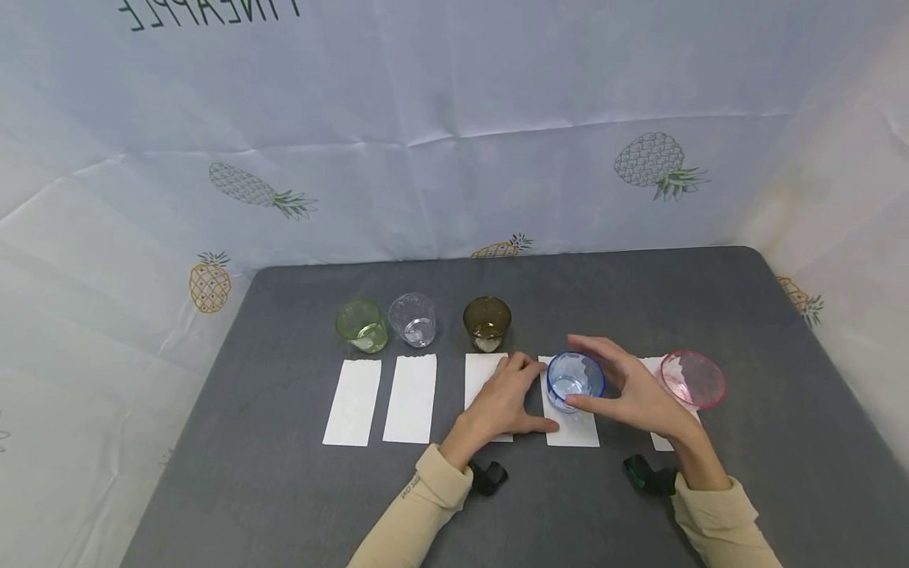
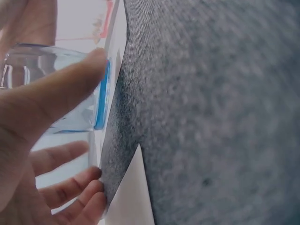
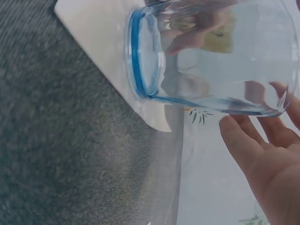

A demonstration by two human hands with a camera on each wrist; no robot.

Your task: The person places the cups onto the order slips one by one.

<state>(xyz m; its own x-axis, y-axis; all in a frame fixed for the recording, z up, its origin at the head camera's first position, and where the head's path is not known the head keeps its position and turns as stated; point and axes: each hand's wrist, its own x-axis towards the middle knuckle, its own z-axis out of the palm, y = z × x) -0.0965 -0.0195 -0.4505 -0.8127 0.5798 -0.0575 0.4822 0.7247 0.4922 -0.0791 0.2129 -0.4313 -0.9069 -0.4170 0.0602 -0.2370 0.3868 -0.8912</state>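
A clear blue glass (image 1: 575,377) stands upright on a white paper strip (image 1: 572,432), its thick blue base against the paper in the right wrist view. My right hand (image 1: 632,390) curves loosely around its right side; the thumb lies at the near side by the rim, and a gap shows between the forefinger and the glass. To the left, my left hand (image 1: 500,401) rests low over the neighbouring strip, fingers spread and thumb pointing toward the glass. The left wrist view has that thumb in front of the blue glass (image 2: 75,110); whether it touches cannot be told.
A pink glass (image 1: 692,380) stands at right on another strip. Behind the strips are a green glass (image 1: 362,326), a colourless glass (image 1: 413,319) and a brown glass (image 1: 487,323). Two paper strips (image 1: 353,403) lie left. A pineapple-print cloth (image 1: 426,189) hangs behind the grey table (image 1: 270,489).
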